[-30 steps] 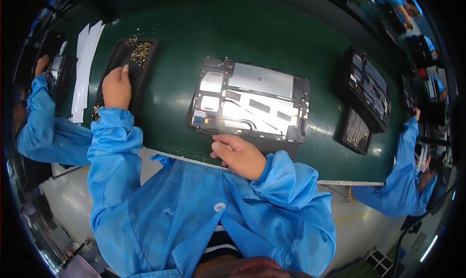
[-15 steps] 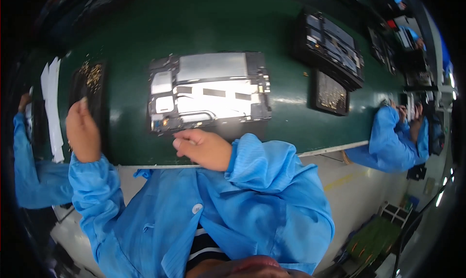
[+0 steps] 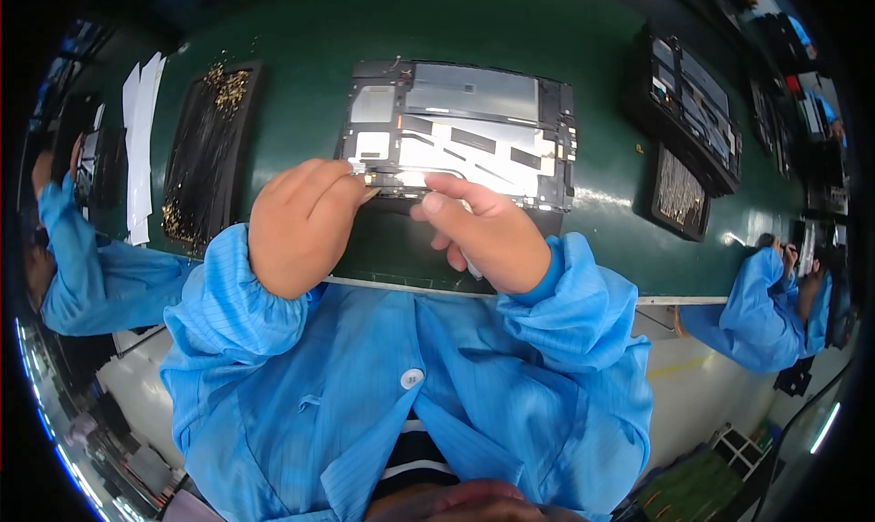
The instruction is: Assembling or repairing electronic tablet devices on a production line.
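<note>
An opened tablet-like device (image 3: 474, 98) with a black frame, silver panels and a bright white middle lies on the green table. My left hand (image 3: 305, 226) is at its near left corner, thumb and fingers pinched together at the edge; whatever they hold, if anything, is too small to make out. Beside it, my right hand (image 3: 488, 235) hovers over the device's near edge with fingers curled and thumb against the forefinger. A slim pale piece (image 3: 472, 265) shows below the right palm, its kind hidden by the hand.
Left of the device stands a black tray (image 3: 244, 148) of thin dark strips with gold-coloured ends, then white sheets (image 3: 138, 148). At right, a stack of similar devices (image 3: 693, 103) stands by a smaller dark tray (image 3: 684, 223) of thin strips. Co-workers' blue sleeves (image 3: 756, 312) appear on both sides.
My left hand has moved from the left tray to the device's near edge. The right hand has shifted along that edge, and the whole view has swung so things sit farther right.
</note>
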Tool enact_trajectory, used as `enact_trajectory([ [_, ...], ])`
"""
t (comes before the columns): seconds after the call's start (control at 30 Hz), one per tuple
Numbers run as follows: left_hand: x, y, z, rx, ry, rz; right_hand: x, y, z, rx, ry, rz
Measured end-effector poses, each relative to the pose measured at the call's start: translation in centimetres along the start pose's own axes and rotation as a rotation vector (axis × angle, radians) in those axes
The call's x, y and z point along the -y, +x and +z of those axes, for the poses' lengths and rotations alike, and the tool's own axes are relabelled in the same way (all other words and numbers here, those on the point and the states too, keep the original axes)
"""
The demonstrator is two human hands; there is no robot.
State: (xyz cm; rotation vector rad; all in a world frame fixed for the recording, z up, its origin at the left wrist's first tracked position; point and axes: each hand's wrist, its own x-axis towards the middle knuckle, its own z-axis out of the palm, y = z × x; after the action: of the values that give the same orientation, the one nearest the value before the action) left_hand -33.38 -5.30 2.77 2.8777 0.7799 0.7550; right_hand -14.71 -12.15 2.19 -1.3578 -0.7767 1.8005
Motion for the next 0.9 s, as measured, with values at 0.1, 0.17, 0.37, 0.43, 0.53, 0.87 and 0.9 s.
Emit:
enact_trajectory([
  [0.1,-0.2,0.0,0.2,-0.013,0.014,0.009,-0.2,0.0,-0.2,0.004,0.011,0.012],
  [0.17,-0.4,0.0,0.4,-0.005,0.004,0.0,-0.5,0.0,-0.4,-0.002,-0.038,0.021],
  [0.37,-2.4,-1.5,2.1,0.09,-0.202,-0.051,-1.8,-0.7,-0.7,0.071,0.004,0.192],
  [0.43,-2.6,-1.7,3.0,0.057,-0.239,-0.052,-1.9,-0.7,-0.7,0.115,0.021,0.251],
  [0.53,-2.8,-1.5,3.6,0.036,-0.255,-0.087,-2.3,-0.5,-0.7,0.014,0.108,0.226],
  [0.87,-2.1,-1.0,5.3,0.054,-0.087,-0.238,-2.5,2.8,0.6,-0.602,-0.088,-0.647],
  [0.9,-2.2,-1.1,5.3,0.056,-0.082,-0.241,-2.6,2.9,0.7,-0.611,-0.144,-0.675],
])
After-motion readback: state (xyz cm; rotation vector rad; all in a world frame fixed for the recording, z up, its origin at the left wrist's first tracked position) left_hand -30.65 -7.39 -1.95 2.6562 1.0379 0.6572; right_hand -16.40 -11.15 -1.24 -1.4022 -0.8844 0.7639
